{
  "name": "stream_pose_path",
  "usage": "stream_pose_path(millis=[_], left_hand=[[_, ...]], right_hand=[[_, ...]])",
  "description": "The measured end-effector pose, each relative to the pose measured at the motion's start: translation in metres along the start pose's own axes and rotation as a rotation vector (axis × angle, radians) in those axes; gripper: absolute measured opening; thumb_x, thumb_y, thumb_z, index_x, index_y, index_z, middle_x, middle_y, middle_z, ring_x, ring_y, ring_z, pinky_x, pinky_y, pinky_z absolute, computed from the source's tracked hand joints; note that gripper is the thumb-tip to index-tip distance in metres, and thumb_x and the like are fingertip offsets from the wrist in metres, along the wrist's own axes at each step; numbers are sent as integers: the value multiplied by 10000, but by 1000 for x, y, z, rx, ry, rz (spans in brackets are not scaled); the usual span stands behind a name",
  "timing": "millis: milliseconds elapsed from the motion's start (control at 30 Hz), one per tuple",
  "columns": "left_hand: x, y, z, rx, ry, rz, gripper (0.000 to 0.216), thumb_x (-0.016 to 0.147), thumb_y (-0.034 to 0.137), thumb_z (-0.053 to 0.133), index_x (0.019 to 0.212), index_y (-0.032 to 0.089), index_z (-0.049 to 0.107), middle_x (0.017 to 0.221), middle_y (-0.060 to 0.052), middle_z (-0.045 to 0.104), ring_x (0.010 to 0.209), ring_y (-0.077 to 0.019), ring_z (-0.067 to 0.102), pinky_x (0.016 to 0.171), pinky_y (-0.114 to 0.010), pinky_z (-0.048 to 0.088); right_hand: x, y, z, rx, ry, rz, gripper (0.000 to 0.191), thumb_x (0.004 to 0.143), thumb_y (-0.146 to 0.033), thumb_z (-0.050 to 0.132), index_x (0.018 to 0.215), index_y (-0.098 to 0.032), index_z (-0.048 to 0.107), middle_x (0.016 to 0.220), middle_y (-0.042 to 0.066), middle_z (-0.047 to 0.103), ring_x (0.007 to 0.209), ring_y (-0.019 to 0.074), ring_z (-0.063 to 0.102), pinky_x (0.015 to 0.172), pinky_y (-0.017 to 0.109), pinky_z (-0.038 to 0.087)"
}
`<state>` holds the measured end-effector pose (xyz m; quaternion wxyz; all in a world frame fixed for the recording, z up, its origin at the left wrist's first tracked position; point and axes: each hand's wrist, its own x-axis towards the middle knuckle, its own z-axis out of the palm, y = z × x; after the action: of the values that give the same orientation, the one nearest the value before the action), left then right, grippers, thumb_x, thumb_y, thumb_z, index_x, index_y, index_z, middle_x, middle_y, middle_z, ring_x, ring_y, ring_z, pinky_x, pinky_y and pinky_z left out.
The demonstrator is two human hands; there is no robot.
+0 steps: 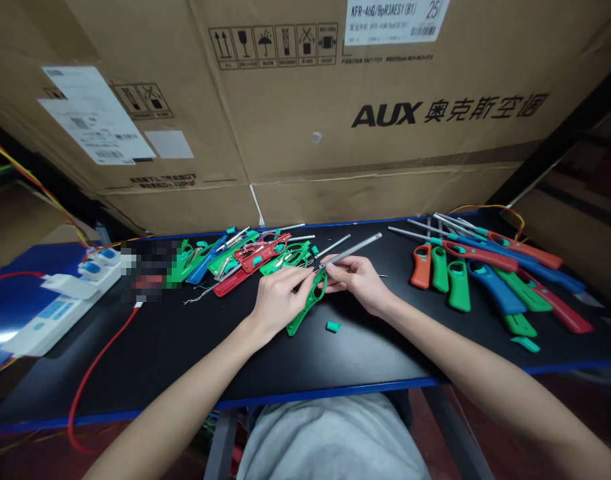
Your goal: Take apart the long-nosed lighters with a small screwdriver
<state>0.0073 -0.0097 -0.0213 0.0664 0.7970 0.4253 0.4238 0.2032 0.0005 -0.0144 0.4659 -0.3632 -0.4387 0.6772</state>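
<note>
Near the middle of the table, my left hand [280, 297] has its fingers closed at the upper end of an opened green lighter casing [303, 313]. My right hand [356, 280] pinches a grey metal lighter tube [358, 245], which points up and to the right, at the same end of the casing. The fingertips hide just where tube and casing meet. A small teal trigger piece [333, 327] lies on the black tabletop [375, 353] below my hands.
Opened lighter casings, wires and metal tubes lie piled around a red casing [265, 252] at left. Several long-nosed lighters, among them a blue one [498, 287], lie at right. A white power strip [65, 307] and red cable [98, 363] are far left; a large cardboard box [295, 147] stands behind.
</note>
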Motion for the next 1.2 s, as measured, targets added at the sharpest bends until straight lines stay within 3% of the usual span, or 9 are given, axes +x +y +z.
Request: stream_pose_path(millis=[567, 800, 1000, 1200], left_hand=[[1, 0, 1, 6, -10, 77, 205, 969, 274, 605, 938, 233, 804, 934, -46, 807, 815, -177, 759, 791, -284, 593], [4, 4, 0, -66, 27, -28, 192, 946, 302, 655, 1058, 208, 780, 995, -60, 796, 861, -175, 747, 818, -292, 600], [6, 8, 2, -164, 37, -151, 137, 883, 295, 727, 961, 207, 798, 930, -39, 797, 796, -168, 738, 737, -281, 605], [7, 2, -2, -207, -104, -248, 209, 893, 307, 699, 1061, 209, 776, 1043, -50, 786, 942, -194, 745, 833, -310, 619]], right_hand=[[-1, 4, 3, 32, 15, 36, 511, 647, -509, 925, 949, -131, 764, 847, 65, 740, 690, 163, 726, 671, 278, 662], [1, -3, 2, 76, 30, 42, 483, 658, -487, 926, 932, -123, 768, 844, 79, 745, 707, 166, 730, 698, 276, 661], [2, -4, -2, 86, -29, 93, 481, 679, -429, 920, 1004, -123, 742, 889, 84, 753, 716, 173, 738, 712, 287, 658], [2, -7, -18, -5, 25, 259, 308, 784, -268, 820, 1041, -127, 723, 987, 119, 754, 767, 210, 752, 699, 315, 665]])
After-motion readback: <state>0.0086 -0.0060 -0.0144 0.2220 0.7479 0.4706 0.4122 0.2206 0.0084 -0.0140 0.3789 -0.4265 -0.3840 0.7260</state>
